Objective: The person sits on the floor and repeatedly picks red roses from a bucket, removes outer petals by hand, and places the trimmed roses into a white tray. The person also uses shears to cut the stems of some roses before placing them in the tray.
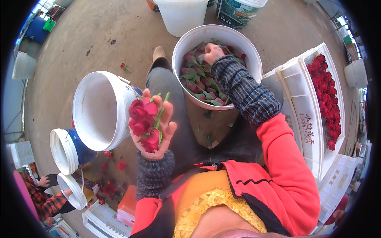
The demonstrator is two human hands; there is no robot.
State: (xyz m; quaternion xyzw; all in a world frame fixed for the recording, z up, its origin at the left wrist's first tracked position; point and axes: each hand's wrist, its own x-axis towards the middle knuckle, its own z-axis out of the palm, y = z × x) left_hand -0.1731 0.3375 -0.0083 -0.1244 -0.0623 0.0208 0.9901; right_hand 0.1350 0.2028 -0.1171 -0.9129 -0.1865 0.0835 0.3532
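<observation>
Several red roses [142, 119] with short green stems lie across the upturned palm of my left hand [165, 131], the fingers loosely bent around them. My right hand [212, 53] reaches into a round white bucket [257, 59] between my knees, its fingers curled over a heap of cut roses [199, 81]; whether they grip one is hidden. Left of my left hand stands a white bucket [95, 113] tipped towards me, its visible inside bare.
At the right, a white plastic crate [300, 89] holds densely packed red roses [324, 95]. More buckets [181, 15] stand ahead, and a blue one [79, 145] at the left. Loose blooms [121, 165] lie on the floor. A co-worker's hand [44, 181] shows at lower left.
</observation>
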